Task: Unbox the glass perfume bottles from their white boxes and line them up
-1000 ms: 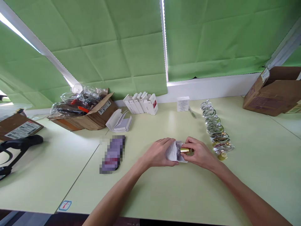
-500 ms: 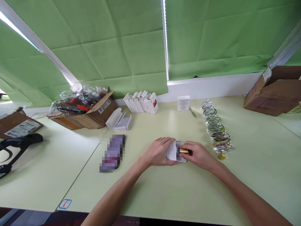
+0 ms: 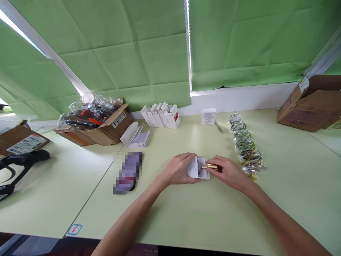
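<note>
My left hand [image 3: 179, 169] grips a small white carton [image 3: 196, 168] with its flap up, resting on the pale green table [image 3: 186, 220]. My right hand [image 3: 228, 172] is closed on a gold tube [image 3: 209, 166] whose end sits at the carton's open mouth. Both hands meet at the middle of the table. How far the tube reaches inside the carton is hidden by my fingers.
A chain of clear wrapped gold items [image 3: 246, 149] lies right of my hands. White cartons [image 3: 161, 116] stand at the back, flat ones [image 3: 135, 136] beside an open cardboard box [image 3: 93, 126]. A pen [image 3: 217, 126], a single white carton [image 3: 208, 116], a blurred dark object [image 3: 129, 173] and another cardboard box [image 3: 309, 105] lie around.
The gold tube has turned to point leftward into the carton's mouth. Both hands have shifted slightly away from me with the carton.
</note>
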Action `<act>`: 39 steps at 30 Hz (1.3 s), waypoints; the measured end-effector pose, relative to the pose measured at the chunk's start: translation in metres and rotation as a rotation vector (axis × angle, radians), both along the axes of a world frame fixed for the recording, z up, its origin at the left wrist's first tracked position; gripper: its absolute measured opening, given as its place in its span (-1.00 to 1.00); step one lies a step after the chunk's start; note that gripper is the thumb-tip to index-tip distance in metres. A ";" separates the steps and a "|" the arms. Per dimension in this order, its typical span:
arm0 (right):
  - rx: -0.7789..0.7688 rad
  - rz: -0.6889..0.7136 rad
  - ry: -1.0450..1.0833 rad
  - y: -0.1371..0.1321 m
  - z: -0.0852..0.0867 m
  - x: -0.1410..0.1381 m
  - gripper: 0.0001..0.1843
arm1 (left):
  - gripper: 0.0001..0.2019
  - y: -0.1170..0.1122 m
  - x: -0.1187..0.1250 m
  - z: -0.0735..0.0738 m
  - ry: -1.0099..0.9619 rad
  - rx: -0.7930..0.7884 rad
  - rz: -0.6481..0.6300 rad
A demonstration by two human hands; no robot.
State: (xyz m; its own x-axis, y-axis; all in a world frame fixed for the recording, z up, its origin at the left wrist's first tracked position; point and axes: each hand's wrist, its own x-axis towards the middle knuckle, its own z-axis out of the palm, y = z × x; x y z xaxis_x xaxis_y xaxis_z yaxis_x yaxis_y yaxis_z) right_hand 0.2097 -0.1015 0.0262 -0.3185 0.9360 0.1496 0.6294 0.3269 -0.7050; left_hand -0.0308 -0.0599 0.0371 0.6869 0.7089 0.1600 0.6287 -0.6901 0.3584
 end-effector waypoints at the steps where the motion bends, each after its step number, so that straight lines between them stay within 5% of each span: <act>1: -0.014 -0.055 -0.011 0.001 0.002 0.004 -0.73 | -0.28 0.001 -0.001 0.000 -0.008 -0.001 0.014; 6: -0.068 -0.311 -0.343 0.005 0.007 0.015 -0.86 | -0.29 0.004 -0.004 -0.002 -0.019 -0.005 0.028; 10: -0.050 -0.302 -0.640 0.005 0.004 0.012 -0.82 | -0.26 0.004 -0.004 -0.003 -0.023 0.015 0.036; 16: 0.167 -0.372 -0.743 -0.004 0.001 0.005 -0.76 | -0.26 0.004 -0.004 -0.004 -0.027 0.020 0.023; 20: 0.336 -0.402 -0.564 -0.009 0.007 0.003 -0.77 | -0.26 0.004 -0.004 -0.003 -0.021 0.022 0.014; 24: 0.253 -0.106 -0.219 -0.015 0.015 -0.006 -0.79 | -0.25 0.002 -0.003 -0.001 -0.014 0.012 -0.006; 27: 0.240 0.014 -0.185 -0.019 0.012 -0.016 -0.81 | -0.25 0.000 -0.002 0.000 -0.034 0.004 -0.025; 33: 0.189 0.026 -0.168 -0.017 -0.001 -0.022 -0.81 | -0.23 -0.004 0.001 0.001 -0.041 -0.037 -0.061; 39: 0.130 -0.005 -0.067 -0.016 0.007 -0.018 -0.82 | -0.21 -0.002 0.000 0.004 -0.072 -0.082 -0.048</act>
